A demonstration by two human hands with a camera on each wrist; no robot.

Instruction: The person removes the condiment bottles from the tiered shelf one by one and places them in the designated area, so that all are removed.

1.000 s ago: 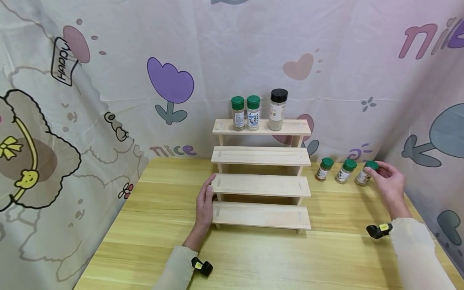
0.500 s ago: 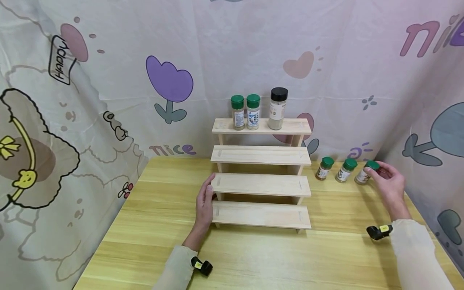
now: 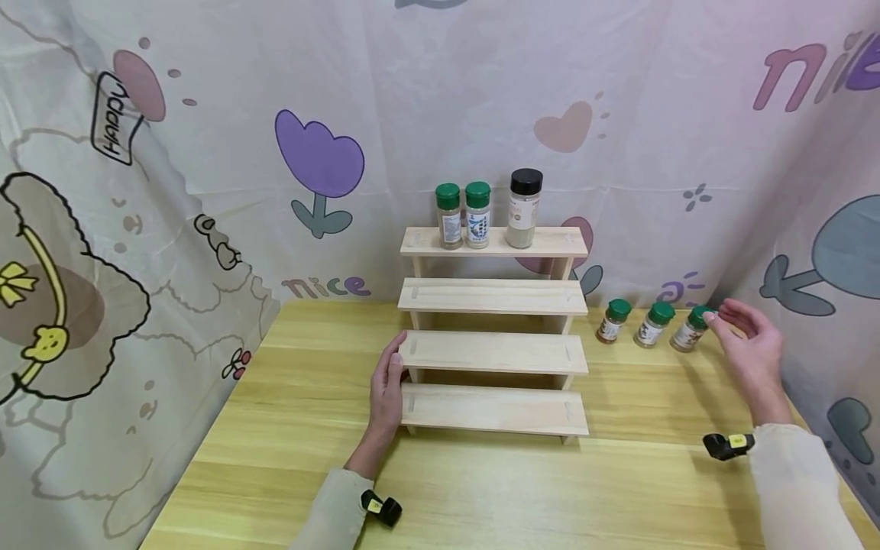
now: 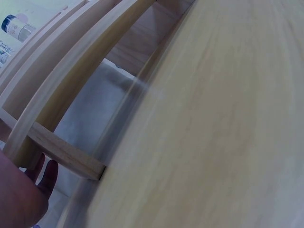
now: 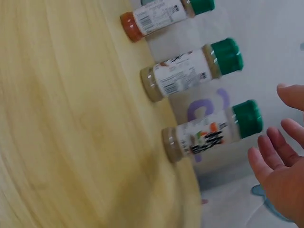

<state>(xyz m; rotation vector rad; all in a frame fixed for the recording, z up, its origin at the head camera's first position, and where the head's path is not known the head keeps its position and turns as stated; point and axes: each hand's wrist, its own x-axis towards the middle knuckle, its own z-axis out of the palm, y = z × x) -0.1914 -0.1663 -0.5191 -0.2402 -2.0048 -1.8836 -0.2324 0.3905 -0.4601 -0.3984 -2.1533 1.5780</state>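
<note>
A wooden four-step rack (image 3: 493,353) stands on the table, and my left hand (image 3: 387,386) grips its left side at the lower steps. In the left wrist view, fingers (image 4: 49,178) of that hand bend in beside the rack's side leg (image 4: 66,151). On the right, my right hand (image 3: 751,351) is off the rightmost spice jar (image 3: 687,334), fingers apart and holding nothing. That jar is upright, with a green cap and a printed label. The right wrist view has the fingertips (image 5: 256,159) close beside its cap (image 5: 248,118).
Two more green-capped spice jars, a middle one (image 3: 653,330) and a left one (image 3: 612,326), line up beside it. The top step bears two green-capped jars (image 3: 477,221) and a taller black-capped jar (image 3: 525,214). A printed cloth (image 3: 426,99) hangs behind the table (image 3: 481,496).
My right hand has let go of the rightmost jar and moved slightly right, its fingers spreading. The jar stays in line with the others. My left hand keeps its place on the rack.
</note>
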